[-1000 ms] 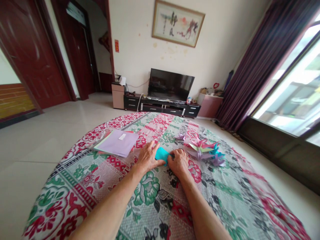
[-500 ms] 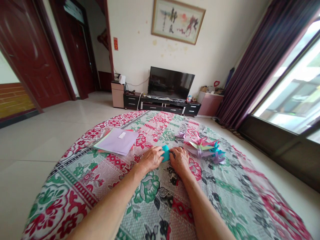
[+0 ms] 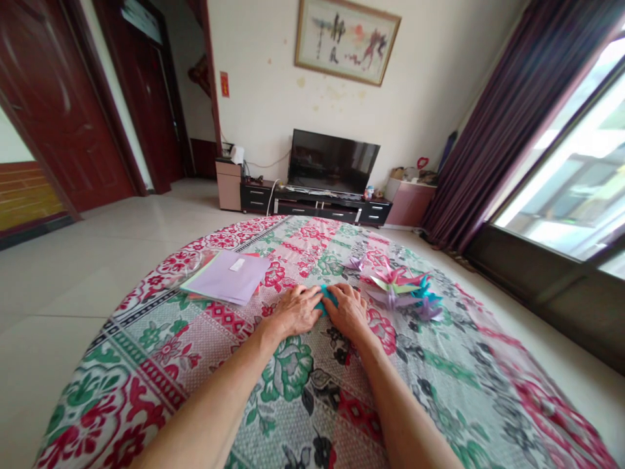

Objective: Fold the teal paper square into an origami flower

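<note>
A small folded piece of turquoise paper (image 3: pixel 330 297) lies on the tablecloth between my hands, mostly covered by fingers. My left hand (image 3: pixel 299 309) holds its left side, fingers bent over the edge. From the other side, my right hand (image 3: pixel 348 309) presses on the paper with thumb and fingers. Folded paper cranes (image 3: pixel 393 286) in pink, green, purple and blue cluster to the right of my right hand. A lone purple folded piece (image 3: pixel 356 262) sits just behind them. Left of my hands is a stack of coloured paper sheets (image 3: pixel 227 277), lilac on top.
The round table wears a patterned floral tablecloth (image 3: pixel 288 371). Beyond it stand a television (image 3: pixel 333 161) and a low black cabinet (image 3: pixel 303 207) against the wall. A purple curtain (image 3: pixel 493 124) hangs by the window at right; dark red doors are at left.
My right hand has shifted slightly left and further over the turquoise paper, so less of it shows. The fingers of both hands are now closer together.
</note>
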### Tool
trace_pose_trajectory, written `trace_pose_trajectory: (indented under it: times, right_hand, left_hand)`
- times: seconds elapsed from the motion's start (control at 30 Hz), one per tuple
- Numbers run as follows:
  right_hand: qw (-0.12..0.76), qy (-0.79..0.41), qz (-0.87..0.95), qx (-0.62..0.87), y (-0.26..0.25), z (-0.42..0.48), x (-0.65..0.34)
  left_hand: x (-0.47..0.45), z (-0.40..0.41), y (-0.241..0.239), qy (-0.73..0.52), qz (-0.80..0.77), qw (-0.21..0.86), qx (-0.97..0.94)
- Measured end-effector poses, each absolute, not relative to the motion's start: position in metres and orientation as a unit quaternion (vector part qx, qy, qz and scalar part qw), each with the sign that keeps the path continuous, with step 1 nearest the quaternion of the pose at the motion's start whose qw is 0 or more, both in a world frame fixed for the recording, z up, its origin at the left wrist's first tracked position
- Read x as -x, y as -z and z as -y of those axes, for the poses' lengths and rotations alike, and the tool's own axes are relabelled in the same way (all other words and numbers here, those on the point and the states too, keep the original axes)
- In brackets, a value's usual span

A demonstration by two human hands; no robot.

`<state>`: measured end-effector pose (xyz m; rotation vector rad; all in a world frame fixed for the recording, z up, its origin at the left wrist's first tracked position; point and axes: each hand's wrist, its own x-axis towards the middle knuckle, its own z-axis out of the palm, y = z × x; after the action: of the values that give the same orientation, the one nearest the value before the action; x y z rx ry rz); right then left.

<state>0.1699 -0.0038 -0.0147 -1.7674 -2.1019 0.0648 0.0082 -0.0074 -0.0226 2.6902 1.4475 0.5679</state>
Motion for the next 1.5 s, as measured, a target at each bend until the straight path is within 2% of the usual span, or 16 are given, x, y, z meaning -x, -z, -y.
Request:
trace_pose_trajectory:
  times: [0.33,0.93,1.17,1.5]
  right_hand:
    - [0.174,0.006,0.721,0.671,0.015,-0.013,-0.166]
    - [0.253,-0.069,0.713,0.651,0.014,0.000,-0.170]
    - [0.318,-0.109,0.713,0.615,0.017,0.001,-0.173]
    - [0.435,-0.185,0.700,0.535,0.020,-0.003,-0.172]
  left_hand:
    - [-0.010,0.009,0.020,-0.177,-0.466,0.009,-0.867]
    - [-0.003,0.006,0.020,-0.244,-0.457,0.084,-0.851]
    - [-0.002,0.004,0.024,-0.301,-0.476,0.123,-0.817]
    - [-0.003,0.005,0.021,-0.302,-0.487,0.114,-0.812]
